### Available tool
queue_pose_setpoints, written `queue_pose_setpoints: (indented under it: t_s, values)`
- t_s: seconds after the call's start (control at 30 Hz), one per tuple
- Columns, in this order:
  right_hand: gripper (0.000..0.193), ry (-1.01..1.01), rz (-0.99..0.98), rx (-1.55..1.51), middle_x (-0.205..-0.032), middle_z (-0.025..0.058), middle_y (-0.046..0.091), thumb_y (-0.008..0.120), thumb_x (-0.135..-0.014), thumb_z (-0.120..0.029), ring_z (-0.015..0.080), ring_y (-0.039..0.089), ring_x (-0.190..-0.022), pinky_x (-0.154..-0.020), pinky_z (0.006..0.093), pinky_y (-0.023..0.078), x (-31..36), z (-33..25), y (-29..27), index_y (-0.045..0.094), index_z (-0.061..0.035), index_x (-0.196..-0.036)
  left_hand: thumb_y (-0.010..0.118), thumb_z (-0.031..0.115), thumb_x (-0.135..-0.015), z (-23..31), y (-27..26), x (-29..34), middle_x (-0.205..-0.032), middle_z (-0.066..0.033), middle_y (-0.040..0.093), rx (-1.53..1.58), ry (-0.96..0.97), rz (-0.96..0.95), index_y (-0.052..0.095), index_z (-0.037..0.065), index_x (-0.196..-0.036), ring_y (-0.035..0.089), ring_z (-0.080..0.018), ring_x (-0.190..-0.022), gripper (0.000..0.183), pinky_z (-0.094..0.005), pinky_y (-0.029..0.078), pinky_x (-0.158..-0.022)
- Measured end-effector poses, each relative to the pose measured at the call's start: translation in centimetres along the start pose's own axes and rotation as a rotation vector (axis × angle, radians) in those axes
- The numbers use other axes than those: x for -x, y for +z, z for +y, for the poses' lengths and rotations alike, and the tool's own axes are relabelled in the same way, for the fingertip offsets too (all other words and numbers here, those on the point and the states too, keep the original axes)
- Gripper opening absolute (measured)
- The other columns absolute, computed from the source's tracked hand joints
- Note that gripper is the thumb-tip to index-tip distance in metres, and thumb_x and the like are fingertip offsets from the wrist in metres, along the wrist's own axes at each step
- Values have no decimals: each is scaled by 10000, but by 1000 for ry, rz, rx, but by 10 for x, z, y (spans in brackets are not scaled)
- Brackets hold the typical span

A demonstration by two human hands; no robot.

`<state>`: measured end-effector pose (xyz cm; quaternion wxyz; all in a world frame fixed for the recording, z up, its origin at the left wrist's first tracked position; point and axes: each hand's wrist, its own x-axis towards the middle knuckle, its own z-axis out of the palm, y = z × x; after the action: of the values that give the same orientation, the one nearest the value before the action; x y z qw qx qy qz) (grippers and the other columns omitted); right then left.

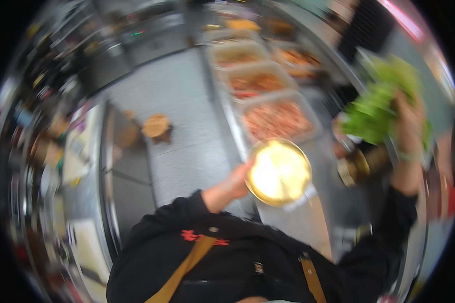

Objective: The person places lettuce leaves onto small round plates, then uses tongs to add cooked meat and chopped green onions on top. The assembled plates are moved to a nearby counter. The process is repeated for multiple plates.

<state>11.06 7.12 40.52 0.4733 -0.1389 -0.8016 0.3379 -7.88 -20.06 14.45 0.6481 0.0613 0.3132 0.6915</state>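
My left hand [237, 180] grips the left rim of a round, shiny gold metal bowl [279, 172], whose inside gleams brightly and looks bare. The bowl is held over the near part of the steel counter, just in front of a tub of pink meat [278, 119]. Out to the right, my right hand [409, 121] is raised with its fingers closed on a bunch of green lettuce [376, 103]. The lettuce is blurred by motion, and its leaves hide part of the fingers.
More tubs of food [255, 82] line the counter beyond the meat. A jar with a label [356, 166] stands below the lettuce. On the floor to the left is a round wooden stool [156, 126]. A second steel counter [93, 197] with white cutting boards runs along the left.
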Motion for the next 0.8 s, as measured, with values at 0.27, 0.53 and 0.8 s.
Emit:
queue_pose_setpoints:
  t_s: [0.27,0.53,0.8]
  values:
    - [257,736,-576,-481,-821,-3,616,580,-870,-100,45,560,-692,-589,177,437,104,-1,140,569,-9,-1110,317,393,-984,22,34,12,-1356,-114,422,20,90,-162,327,27,-1358,436,-243,-1225,523,-388,352,-1026]
    - [275,626,-712,-389,-829,1,623,604,-862,-140,53,573,-723,-609,209,459,123,20,102,581,-8,-1101,291,462,-973,0,52,4,-1335,-119,432,-128,4,-197,321,40,-1362,436,-239,-1223,575,-392,375,-1009]
    - [372,790,-1266,-205,-834,53,639,683,-800,-254,174,591,-775,-720,288,477,122,24,98,594,29,-1025,285,526,-949,-5,54,-12,-1311,-132,465,-140,-186,-288,345,20,-1344,472,-246,-1195,645,-390,393,-999]
